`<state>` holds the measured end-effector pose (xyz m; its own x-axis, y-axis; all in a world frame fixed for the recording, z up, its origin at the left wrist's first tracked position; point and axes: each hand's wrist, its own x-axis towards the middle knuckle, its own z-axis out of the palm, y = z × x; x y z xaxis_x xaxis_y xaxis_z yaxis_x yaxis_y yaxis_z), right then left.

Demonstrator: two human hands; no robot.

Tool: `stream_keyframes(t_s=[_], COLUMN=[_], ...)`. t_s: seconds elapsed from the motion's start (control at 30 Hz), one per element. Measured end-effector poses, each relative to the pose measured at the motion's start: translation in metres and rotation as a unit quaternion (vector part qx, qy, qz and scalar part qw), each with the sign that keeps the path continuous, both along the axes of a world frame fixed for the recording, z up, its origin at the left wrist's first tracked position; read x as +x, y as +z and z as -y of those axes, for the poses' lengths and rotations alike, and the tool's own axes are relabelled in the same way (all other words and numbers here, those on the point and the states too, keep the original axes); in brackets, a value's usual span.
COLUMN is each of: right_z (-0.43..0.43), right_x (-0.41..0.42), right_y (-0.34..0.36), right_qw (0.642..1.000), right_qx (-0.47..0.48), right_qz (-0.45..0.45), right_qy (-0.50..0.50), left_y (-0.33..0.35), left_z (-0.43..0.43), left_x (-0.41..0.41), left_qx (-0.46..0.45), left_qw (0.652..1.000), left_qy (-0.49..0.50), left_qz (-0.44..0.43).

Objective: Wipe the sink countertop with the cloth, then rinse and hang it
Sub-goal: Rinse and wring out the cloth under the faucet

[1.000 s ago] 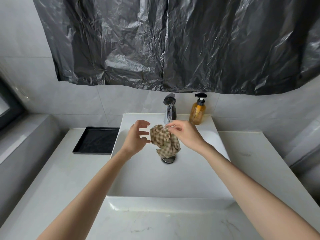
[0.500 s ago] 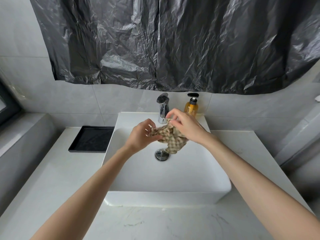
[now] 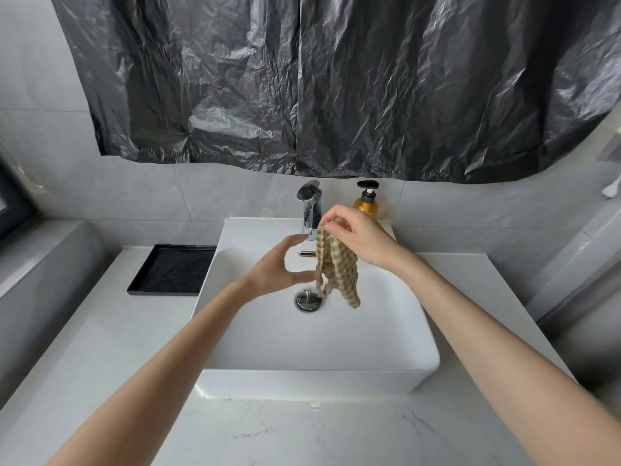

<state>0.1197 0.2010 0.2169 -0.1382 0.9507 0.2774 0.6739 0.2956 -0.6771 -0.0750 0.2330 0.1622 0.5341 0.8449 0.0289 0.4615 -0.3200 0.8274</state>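
Note:
A beige checked cloth (image 3: pixel 337 269) hangs down over the white basin (image 3: pixel 319 338), just below the chrome tap (image 3: pixel 311 205). My right hand (image 3: pixel 358 238) pinches its top edge between thumb and fingers. My left hand (image 3: pixel 280 267) is beside the cloth on the left, fingers curved; its thumb tip touches the cloth's lower left edge, with no clear grip. No water is seen running from the tap. The white marble countertop (image 3: pixel 302 432) surrounds the basin.
A chrome drain plug (image 3: pixel 307 299) sits in the basin floor under the cloth. An amber soap pump bottle (image 3: pixel 367 200) stands right of the tap. A black tray (image 3: pixel 173 270) lies on the counter left of the basin. Black plastic sheeting (image 3: pixel 336 85) covers the wall above.
The cloth was bunched between both hands; now my right hand has lifted it so it hangs long, and my left hand has loosened off it.

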Motion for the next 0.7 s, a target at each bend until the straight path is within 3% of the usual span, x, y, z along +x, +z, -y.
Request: stream_keyframes(t_s=[0.1,0.2,0.37,0.43,0.53,0.6,0.67,0.7], right_z=[-0.001,0.003,0.006,0.006,0.005,0.001,0.0,-0.001], right_x=[0.004,0.015,0.034,0.032,0.017,0.005,-0.004,-0.007], right_y=[0.007,0.01,-0.005,-0.013,-0.017,-0.014,-0.01,-0.009], right_qw=[1.0,0.999,0.991,0.99,0.992,0.983,0.944,0.93], right_qx=[0.024,0.026,-0.005,-0.032,-0.058,-0.115,-0.224,-0.252], right_qz=[-0.007,-0.001,0.12,0.117,0.035,-0.082,-0.225,-0.256], right_qy=[-0.005,-0.037,-0.064,-0.07,-0.109,-0.119,-0.091,-0.075], left_y=[0.004,0.012,0.03,0.035,0.041,0.043,0.042,0.043], left_z=[-0.003,-0.006,-0.019,-0.022,-0.018,-0.014,-0.012,-0.011], left_x=[0.019,0.022,0.009,0.008,0.012,0.015,0.016,0.017], left_qx=[0.062,0.069,0.146,0.076,-0.137,-0.241,-0.295,-0.308], left_qw=[0.998,0.996,0.981,0.992,0.987,0.958,0.932,0.924], left_qy=[0.013,0.052,0.077,0.069,0.074,0.069,0.066,0.064], left_qz=[0.001,0.005,-0.099,-0.077,0.045,0.139,0.202,0.218])
